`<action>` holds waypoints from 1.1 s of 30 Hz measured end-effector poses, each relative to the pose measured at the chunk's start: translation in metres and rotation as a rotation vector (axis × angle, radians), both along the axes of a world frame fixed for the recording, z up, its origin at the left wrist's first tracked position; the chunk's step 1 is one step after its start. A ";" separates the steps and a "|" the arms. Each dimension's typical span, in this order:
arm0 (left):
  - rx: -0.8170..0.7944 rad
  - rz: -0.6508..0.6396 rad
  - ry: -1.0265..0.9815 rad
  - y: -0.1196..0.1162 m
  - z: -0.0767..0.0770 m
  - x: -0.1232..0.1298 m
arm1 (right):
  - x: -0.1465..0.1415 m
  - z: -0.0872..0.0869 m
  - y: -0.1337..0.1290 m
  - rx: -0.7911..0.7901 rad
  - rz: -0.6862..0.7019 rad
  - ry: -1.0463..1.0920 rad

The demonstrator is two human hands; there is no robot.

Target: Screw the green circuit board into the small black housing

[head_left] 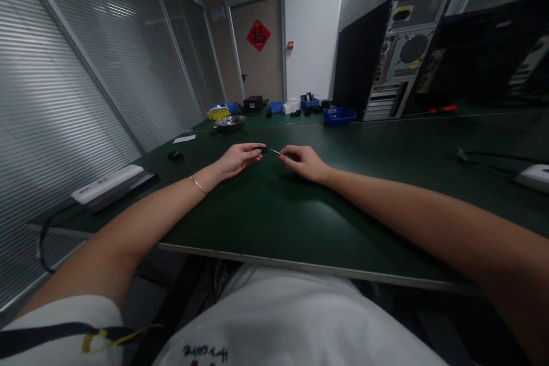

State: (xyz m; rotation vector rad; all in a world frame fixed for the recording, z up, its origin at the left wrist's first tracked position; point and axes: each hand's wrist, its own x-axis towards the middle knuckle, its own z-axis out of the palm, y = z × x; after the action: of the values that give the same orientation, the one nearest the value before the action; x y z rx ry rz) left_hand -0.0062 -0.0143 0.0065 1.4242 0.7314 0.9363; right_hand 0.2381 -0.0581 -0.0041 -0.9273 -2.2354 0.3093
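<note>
Over the middle of the green table (300,223), my left hand (241,159) pinches a small dark part (263,150) between thumb and fingers. Just right of it, my right hand (303,162) has its fingers closed round a thin metal tool (277,152). The tool's tip points left at the dark part, with a narrow gap between them. What the dark part is cannot be made out.
A computer tower (369,57) stands at the back right beside a blue bin (339,115). Farther left are a metal bowl (230,122) and a yellow bin (218,113). A white power strip (107,184) lies near the left edge, a small black object (175,155) beyond it.
</note>
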 end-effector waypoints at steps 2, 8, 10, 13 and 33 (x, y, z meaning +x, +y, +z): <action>0.026 -0.028 0.054 -0.003 -0.003 0.003 | 0.000 0.000 0.000 0.003 -0.004 -0.002; 0.127 -0.088 0.206 -0.011 -0.008 0.011 | -0.001 0.000 0.000 0.011 -0.013 -0.008; 0.167 -0.095 0.242 -0.013 -0.008 0.012 | -0.001 0.000 0.000 0.015 -0.015 -0.009; 0.228 -0.099 0.265 -0.016 -0.007 0.013 | -0.001 0.001 -0.001 0.023 -0.018 -0.014; 0.226 0.042 0.110 -0.012 -0.008 0.016 | -0.004 -0.003 0.000 0.118 0.034 -0.228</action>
State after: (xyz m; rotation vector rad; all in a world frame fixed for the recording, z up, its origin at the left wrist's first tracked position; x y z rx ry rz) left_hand 0.0094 -0.0263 -0.0016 1.6747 0.7571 1.0043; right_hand 0.2337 -0.0576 -0.0068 -0.9006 -2.4495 0.0883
